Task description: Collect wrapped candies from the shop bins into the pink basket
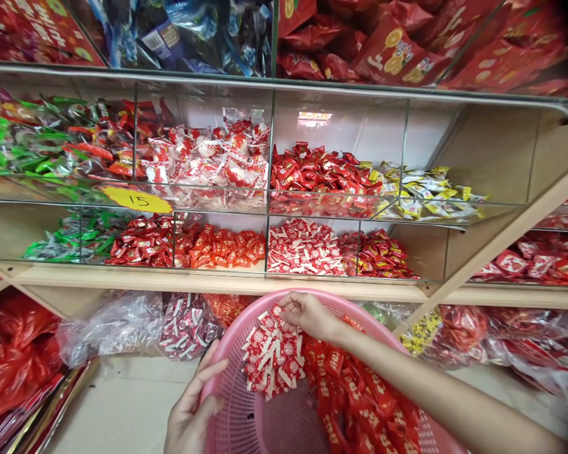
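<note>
A pink plastic basket with perforated sides is tilted towards me below the shelves. My left hand grips its left rim. Inside, a heap of small red-and-white wrapped candies lies at the upper left. Larger red wrapped candies fill the right side, partly behind my forearm. My right hand reaches over the basket from the right, its fingertips pinched together at the top of the red-and-white heap. A candy appears to be between these fingertips, partly hidden by them.
A divided display shelf stands ahead. Matching red-and-white candies and orange-red candies sit in its lowest row. A yellow price tag reads 15. Beneath are a bag of dark red-and-white candies, clear plastic bags and a red bag.
</note>
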`<state>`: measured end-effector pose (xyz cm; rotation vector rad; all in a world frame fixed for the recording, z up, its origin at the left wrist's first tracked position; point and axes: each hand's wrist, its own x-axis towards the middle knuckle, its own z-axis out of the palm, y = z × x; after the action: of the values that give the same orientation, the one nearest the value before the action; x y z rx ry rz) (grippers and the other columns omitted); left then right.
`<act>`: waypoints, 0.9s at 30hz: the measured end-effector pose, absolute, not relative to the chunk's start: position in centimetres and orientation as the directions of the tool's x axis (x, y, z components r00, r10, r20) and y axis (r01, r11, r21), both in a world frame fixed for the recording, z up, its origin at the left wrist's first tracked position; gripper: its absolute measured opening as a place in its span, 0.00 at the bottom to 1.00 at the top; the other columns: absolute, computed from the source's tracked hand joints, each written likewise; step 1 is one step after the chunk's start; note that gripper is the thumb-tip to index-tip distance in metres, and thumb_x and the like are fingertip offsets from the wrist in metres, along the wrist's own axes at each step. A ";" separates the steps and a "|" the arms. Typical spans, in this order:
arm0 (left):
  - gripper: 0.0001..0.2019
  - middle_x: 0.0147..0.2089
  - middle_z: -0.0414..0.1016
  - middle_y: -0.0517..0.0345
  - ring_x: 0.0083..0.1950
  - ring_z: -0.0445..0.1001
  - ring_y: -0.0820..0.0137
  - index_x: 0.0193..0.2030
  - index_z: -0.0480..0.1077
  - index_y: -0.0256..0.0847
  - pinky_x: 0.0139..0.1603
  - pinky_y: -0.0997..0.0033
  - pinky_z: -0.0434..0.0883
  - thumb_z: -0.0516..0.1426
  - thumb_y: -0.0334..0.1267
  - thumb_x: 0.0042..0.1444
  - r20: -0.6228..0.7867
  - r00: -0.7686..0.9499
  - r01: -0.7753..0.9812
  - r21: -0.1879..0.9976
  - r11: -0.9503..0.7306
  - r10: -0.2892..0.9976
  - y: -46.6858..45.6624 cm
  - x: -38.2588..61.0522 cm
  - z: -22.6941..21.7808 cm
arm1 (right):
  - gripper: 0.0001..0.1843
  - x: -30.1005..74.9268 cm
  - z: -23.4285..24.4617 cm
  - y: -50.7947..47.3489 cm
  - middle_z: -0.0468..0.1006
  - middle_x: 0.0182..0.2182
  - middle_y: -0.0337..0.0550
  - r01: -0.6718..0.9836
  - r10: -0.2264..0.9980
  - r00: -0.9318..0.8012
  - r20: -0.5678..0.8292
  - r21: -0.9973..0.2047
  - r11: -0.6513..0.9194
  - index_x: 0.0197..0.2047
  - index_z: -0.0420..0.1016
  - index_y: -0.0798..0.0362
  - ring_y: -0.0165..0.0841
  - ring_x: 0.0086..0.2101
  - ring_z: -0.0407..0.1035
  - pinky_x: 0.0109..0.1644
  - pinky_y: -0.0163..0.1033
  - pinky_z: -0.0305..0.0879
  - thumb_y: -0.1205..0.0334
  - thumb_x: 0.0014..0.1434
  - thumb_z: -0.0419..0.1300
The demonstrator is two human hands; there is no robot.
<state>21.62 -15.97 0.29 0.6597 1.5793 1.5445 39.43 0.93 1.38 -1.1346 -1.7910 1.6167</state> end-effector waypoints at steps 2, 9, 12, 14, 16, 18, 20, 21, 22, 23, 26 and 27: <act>0.14 0.62 0.66 0.62 0.68 0.50 0.55 0.33 0.79 0.47 0.62 0.61 0.58 0.56 0.32 0.39 -0.171 -0.557 -0.178 0.980 0.085 0.813 -16.0 21.8 0.4 | 0.09 39.0 0.9 1.1 0.71 0.22 0.32 0.251 0.815 -0.545 -0.199 -0.966 -0.068 0.36 0.64 0.54 0.30 0.24 0.73 0.27 0.33 0.68 0.63 0.52 0.61; 0.14 0.64 0.63 0.59 0.67 0.53 0.58 0.37 0.79 0.47 0.63 0.63 0.56 0.58 0.34 0.41 -0.191 -0.475 -0.151 0.979 0.134 0.859 -16.2 20.7 -0.4 | 0.09 38.7 2.4 0.7 0.73 0.22 0.37 0.601 0.891 -0.452 -0.053 -0.755 0.260 0.35 0.67 0.53 0.31 0.22 0.69 0.24 0.35 0.62 0.56 0.55 0.59; 0.14 0.64 0.63 0.60 0.67 0.53 0.59 0.37 0.79 0.47 0.63 0.64 0.56 0.58 0.34 0.42 -0.194 -0.468 -0.164 0.978 0.131 0.862 -16.2 20.4 -0.9 | 0.09 39.4 5.5 2.0 0.75 0.26 0.41 0.735 0.882 -0.439 0.173 -0.495 0.463 0.35 0.71 0.54 0.31 0.26 0.68 0.28 0.34 0.59 0.57 0.58 0.57; 0.14 0.64 0.63 0.60 0.67 0.53 0.59 0.37 0.79 0.47 0.62 0.64 0.56 0.58 0.34 0.42 -0.187 -0.466 -0.157 0.979 0.127 0.865 -16.2 20.4 -1.0 | 0.09 39.9 7.3 3.9 0.75 0.26 0.41 0.791 0.891 -0.388 0.237 -0.411 0.454 0.36 0.72 0.54 0.31 0.27 0.68 0.30 0.34 0.59 0.59 0.60 0.53; 0.14 0.64 0.63 0.59 0.67 0.53 0.59 0.37 0.79 0.47 0.62 0.65 0.56 0.58 0.35 0.42 -0.184 -0.463 -0.147 0.981 0.130 0.867 -16.2 20.5 -1.0 | 0.10 40.3 8.5 5.9 0.76 0.28 0.43 0.862 0.916 -0.304 0.261 -0.333 0.381 0.36 0.73 0.53 0.32 0.30 0.70 0.32 0.35 0.59 0.59 0.60 0.53; 0.14 0.64 0.62 0.59 0.68 0.51 0.59 0.37 0.79 0.46 0.62 0.65 0.56 0.58 0.35 0.42 -0.190 -0.462 -0.145 0.980 0.137 0.866 -16.2 20.5 -1.0 | 0.11 40.3 9.0 7.7 0.78 0.32 0.46 0.920 0.949 -0.243 0.201 -0.261 0.291 0.35 0.74 0.53 0.35 0.34 0.71 0.34 0.35 0.59 0.55 0.58 0.55; 0.14 0.64 0.63 0.59 0.68 0.50 0.58 0.37 0.79 0.46 0.62 0.65 0.57 0.58 0.35 0.42 -0.198 -0.462 -0.147 0.978 0.146 0.865 -16.1 20.4 -0.9 | 0.15 39.9 9.0 8.6 0.78 0.36 0.50 0.958 0.975 -0.212 0.067 -0.185 0.221 0.35 0.75 0.54 0.39 0.38 0.72 0.35 0.36 0.61 0.50 0.55 0.57; 0.14 0.64 0.63 0.58 0.68 0.50 0.58 0.37 0.79 0.46 0.62 0.65 0.57 0.58 0.35 0.42 -0.199 -0.461 -0.145 0.978 0.148 0.865 -16.1 20.3 -0.9 | 0.17 39.5 8.9 8.9 0.78 0.38 0.52 0.968 0.980 -0.201 0.004 -0.151 0.199 0.36 0.75 0.55 0.40 0.40 0.72 0.36 0.37 0.62 0.48 0.54 0.58; 0.14 0.64 0.63 0.59 0.68 0.50 0.59 0.37 0.79 0.46 0.62 0.65 0.57 0.58 0.35 0.41 -0.196 -0.464 -0.141 0.979 0.146 0.864 -16.0 20.3 -0.8 | 0.19 39.1 8.9 9.0 0.78 0.40 0.53 0.975 0.981 -0.191 -0.043 -0.124 0.185 0.37 0.75 0.55 0.41 0.41 0.72 0.37 0.37 0.63 0.47 0.52 0.60; 0.14 0.64 0.63 0.59 0.68 0.50 0.59 0.37 0.79 0.46 0.62 0.66 0.56 0.58 0.34 0.41 -0.194 -0.464 -0.139 0.979 0.146 0.864 -16.0 20.3 -0.7 | 0.20 38.6 8.8 9.0 0.77 0.41 0.55 0.979 0.981 -0.182 -0.068 -0.105 0.175 0.39 0.75 0.56 0.42 0.42 0.71 0.38 0.38 0.63 0.47 0.51 0.61; 0.14 0.64 0.64 0.60 0.68 0.51 0.59 0.36 0.79 0.47 0.63 0.65 0.55 0.57 0.33 0.41 -0.174 -0.495 -0.144 0.983 0.117 0.851 -16.1 20.8 -0.3 | 0.23 37.7 8.7 9.2 0.75 0.45 0.57 0.983 0.983 -0.164 -0.078 -0.095 0.157 0.45 0.74 0.57 0.42 0.45 0.71 0.41 0.38 0.64 0.49 0.50 0.63; 0.14 0.63 0.64 0.61 0.68 0.51 0.59 0.35 0.79 0.47 0.63 0.65 0.54 0.57 0.33 0.41 -0.167 -0.514 -0.149 0.983 0.104 0.842 -16.1 21.0 -0.2 | 0.24 37.5 8.7 9.3 0.75 0.46 0.57 0.984 0.984 -0.159 -0.079 -0.093 0.151 0.46 0.74 0.57 0.42 0.46 0.70 0.42 0.39 0.65 0.50 0.49 0.64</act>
<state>21.04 -16.08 -0.23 0.7023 1.5675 1.5350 37.51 9.31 8.71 -2.0372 -2.3831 0.1918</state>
